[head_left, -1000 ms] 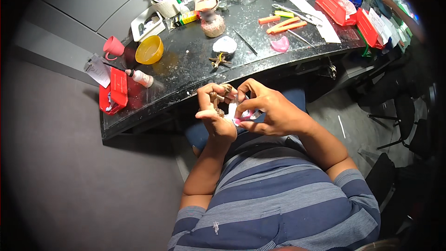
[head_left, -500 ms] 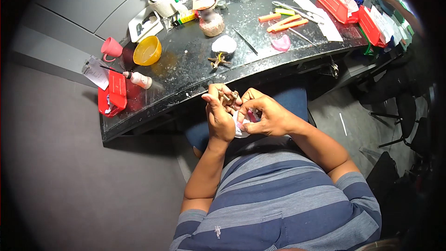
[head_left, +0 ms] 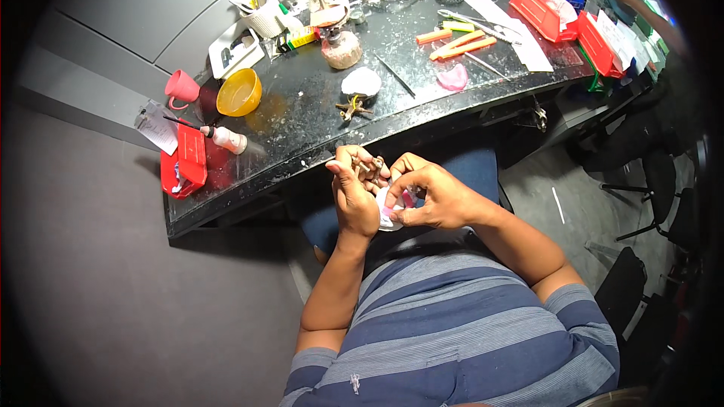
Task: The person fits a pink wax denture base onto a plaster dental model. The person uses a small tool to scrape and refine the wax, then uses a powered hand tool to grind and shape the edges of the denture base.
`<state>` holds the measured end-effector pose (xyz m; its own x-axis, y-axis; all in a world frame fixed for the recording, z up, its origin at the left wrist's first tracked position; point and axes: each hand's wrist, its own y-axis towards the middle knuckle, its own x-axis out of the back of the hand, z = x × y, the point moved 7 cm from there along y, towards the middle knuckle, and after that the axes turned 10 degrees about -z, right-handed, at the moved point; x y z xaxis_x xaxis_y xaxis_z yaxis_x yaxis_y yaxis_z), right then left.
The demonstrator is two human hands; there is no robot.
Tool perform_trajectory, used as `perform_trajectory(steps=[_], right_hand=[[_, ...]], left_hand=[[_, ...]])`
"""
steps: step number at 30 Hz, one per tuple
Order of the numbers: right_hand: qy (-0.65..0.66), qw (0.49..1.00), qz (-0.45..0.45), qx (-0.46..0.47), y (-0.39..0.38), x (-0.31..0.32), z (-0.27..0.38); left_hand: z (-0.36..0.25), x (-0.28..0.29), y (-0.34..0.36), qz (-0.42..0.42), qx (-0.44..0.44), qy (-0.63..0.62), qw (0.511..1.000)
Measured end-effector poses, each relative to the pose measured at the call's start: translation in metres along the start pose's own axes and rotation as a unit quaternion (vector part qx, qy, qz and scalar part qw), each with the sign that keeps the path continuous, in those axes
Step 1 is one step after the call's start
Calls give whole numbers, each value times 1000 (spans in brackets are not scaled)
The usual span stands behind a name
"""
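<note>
Over my lap, in front of the bench edge, my left hand (head_left: 354,200) cradles a white plaster dental cast (head_left: 386,221) with a brass-coloured metal frame (head_left: 371,172), seemingly a dental articulator. Its fingers curl around the frame and the thumb points up. Against the cast, my right hand (head_left: 443,197) pinches a bit of pink material (head_left: 388,212), which looks like wax, between thumb and forefinger. More pink shows behind those fingers, and much of the cast is hidden. On the bench ahead sits another brass articulator (head_left: 353,108) with a white plaster mass (head_left: 360,81).
Around the black bench (head_left: 302,124) lie a thin dark tool (head_left: 396,77), a pink arch-shaped piece (head_left: 453,77) and orange sticks (head_left: 466,47). A yellow bowl (head_left: 239,93), pink mug (head_left: 182,88), small bottle (head_left: 228,140) and red bin (head_left: 191,157) stand left. Red bins (head_left: 540,12) stand right.
The view has shifted slightly. Both hands appear a little lower in it, still around the cast. My right fingertips have shifted a little on the pink material.
</note>
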<state>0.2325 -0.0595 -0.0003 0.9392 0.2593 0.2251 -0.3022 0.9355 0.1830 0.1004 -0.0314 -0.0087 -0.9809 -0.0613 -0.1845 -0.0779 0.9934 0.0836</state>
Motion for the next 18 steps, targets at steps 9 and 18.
perform_trajectory(steps=[9, 18], right_hand=[[38, 999, 31, -13, -4, -5, -2], [60, 998, 26, -12, -7, -7, 3]], left_hand=[[0, 3, 1, -5, 6, -19, 1000], [0, 7, 0, -6, 2, 5, 1000]])
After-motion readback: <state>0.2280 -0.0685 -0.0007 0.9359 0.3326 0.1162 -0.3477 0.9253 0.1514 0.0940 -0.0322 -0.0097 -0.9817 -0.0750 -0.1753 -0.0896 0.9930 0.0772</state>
